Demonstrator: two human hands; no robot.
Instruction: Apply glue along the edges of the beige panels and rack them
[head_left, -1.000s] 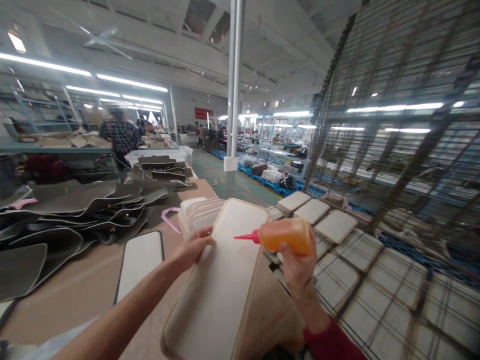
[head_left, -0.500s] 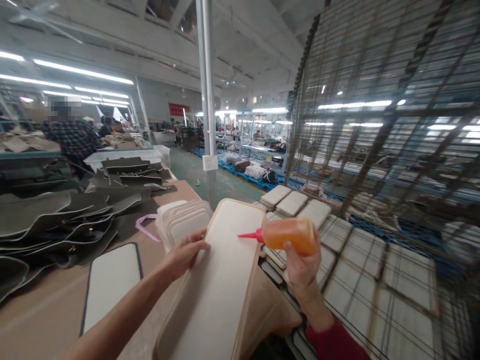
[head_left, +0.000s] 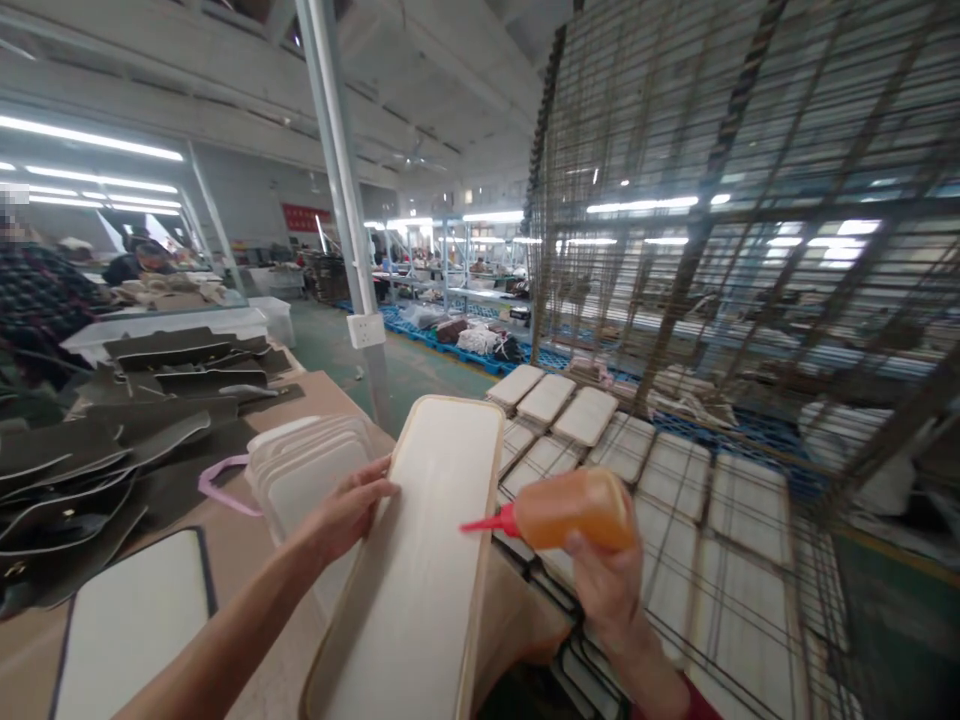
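Note:
My left hand (head_left: 356,505) is closed on the left edge of a long white panel (head_left: 427,540) with rounded corners and a tan rim, tilted up in front of me. In my right hand (head_left: 611,580) is a squeeze bottle (head_left: 574,508) of amber liquid, held on its side. Its red nozzle points left, over the right part of the panel; I cannot tell whether the tip touches. Behind my left hand stands a stack of white rounded panels (head_left: 311,475).
Dark-edged white panel (head_left: 139,620) and dark grey pieces (head_left: 82,480) lie on the brown table (head_left: 322,395) at left. At right, a wire rack (head_left: 675,560) bears rows of white panels, its mesh rising behind. A pole (head_left: 341,180) stands ahead; a person (head_left: 41,290) is far left.
The view has turned right, so the surroundings shift left. The bottle's nozzle has come down along the panel toward me. Both hands keep their hold.

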